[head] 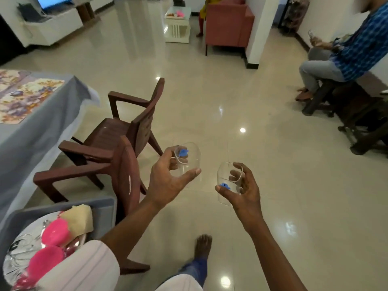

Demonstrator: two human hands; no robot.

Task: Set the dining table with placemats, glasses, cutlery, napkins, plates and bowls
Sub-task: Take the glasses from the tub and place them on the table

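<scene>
Now the left hand [168,181] is gripping the first glass [192,162] and the right hand [246,194] is gripping the second glass [224,175], both clear, tilted and apart above the shiny floor [210,101], each carrying a blue mark too small to read. Well to the left, the table [31,139] under its grey cloth is being cut off by the edge, a flowered placemat [27,97] lying on it. In the bottom corner a grey tub [105,208] is holding pink bowls [55,232], a beige napkin [80,219] and clear glassware [19,255], which a white sleeve [84,267] is partly hiding.
</scene>
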